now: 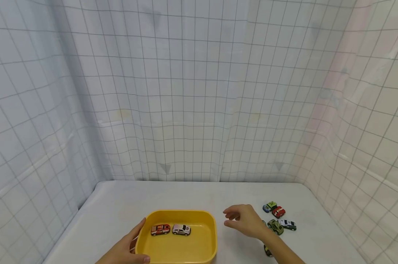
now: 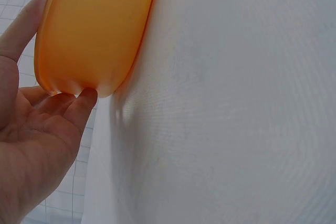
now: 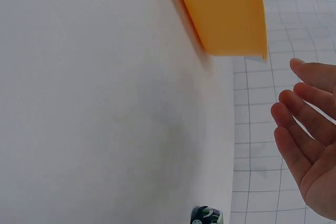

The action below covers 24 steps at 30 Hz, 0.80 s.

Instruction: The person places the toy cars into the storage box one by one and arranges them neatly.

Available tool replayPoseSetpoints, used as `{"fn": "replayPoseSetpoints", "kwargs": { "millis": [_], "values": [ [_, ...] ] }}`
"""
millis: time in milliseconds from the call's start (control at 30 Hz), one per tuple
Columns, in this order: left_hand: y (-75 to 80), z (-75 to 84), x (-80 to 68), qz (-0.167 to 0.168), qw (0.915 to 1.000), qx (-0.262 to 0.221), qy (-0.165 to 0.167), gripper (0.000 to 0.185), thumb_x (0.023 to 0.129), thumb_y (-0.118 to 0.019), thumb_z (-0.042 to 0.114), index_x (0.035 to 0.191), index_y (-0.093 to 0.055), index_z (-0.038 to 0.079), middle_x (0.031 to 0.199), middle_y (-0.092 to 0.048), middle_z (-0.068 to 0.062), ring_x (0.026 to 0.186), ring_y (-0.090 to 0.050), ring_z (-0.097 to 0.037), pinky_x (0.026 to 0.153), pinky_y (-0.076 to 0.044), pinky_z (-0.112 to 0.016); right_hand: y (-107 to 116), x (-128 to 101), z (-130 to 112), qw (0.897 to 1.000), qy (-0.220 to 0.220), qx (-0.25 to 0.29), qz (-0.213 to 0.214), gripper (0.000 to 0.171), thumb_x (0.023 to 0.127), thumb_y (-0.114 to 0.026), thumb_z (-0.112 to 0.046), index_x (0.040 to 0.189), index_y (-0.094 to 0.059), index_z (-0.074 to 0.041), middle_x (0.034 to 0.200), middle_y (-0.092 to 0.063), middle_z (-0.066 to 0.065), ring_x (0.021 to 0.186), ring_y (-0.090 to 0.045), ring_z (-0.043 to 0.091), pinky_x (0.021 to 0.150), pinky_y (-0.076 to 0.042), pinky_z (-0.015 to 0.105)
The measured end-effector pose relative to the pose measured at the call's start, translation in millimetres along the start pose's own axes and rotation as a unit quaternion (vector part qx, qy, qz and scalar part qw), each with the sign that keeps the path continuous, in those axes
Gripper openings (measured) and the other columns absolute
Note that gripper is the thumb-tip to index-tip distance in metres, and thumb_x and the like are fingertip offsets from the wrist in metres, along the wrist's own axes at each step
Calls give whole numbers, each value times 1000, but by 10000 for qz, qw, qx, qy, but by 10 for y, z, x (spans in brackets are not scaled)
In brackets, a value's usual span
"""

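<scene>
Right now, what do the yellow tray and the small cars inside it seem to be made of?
The yellow tray looks like moulded plastic: smooth, semi-matte, with rounded corners and light glowing through its wall. The two toy cars look painted with a glossy finish; whether they are metal or plastic cannot be told.

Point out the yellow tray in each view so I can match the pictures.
Head: the yellow tray sits bottom centre on the table, two toy cars inside, the left hand holding its left rim.
Left wrist: upper left, seen from outside, thumb and fingers at its edge.
Right wrist: top, right of centre, only a corner showing.
Shared landmark: the white table, in all three views.
</scene>
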<state>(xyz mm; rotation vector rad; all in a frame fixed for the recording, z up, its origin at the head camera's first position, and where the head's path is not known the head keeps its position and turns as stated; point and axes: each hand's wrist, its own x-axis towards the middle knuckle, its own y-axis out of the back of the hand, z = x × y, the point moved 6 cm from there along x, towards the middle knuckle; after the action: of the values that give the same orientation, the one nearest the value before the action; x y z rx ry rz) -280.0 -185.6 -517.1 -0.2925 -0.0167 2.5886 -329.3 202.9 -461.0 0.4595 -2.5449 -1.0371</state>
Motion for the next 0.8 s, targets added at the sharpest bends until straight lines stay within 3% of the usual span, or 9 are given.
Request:
{"fn": "replayPoseSetpoints", "kwargs": {
  "millis": [200,500,800],
  "values": [
    [-9,3,-6,40,10000,0,5,103,102,-67,13,163,15,6,163,8,-39,128,-56,-42,96,-56,-51,96,-107,80,9999,15,135,63,29,92,-81,-21,116,-76,-6,104,-76,7,89,-69,8,80,-60,27],
    [-16,10,3,94,9998,174,18,103,102,-68,15,163,14,5,163,8,-38,129,-55,-42,96,-56,-50,243,-351,230,9991,-125,376,177,32,93,-80,-21,118,-75,-2,110,-74,13,98,-72,26,84,-61,34],
    [4,17,7,-14,9997,217,-120,103,101,-68,11,163,15,5,162,11,-39,133,-50,-44,97,-55,-48,331,-552,487,9962,-416,762,86,32,93,-79,-16,118,-73,3,110,-74,15,96,-71,18,82,-59,24]
  ]
}}
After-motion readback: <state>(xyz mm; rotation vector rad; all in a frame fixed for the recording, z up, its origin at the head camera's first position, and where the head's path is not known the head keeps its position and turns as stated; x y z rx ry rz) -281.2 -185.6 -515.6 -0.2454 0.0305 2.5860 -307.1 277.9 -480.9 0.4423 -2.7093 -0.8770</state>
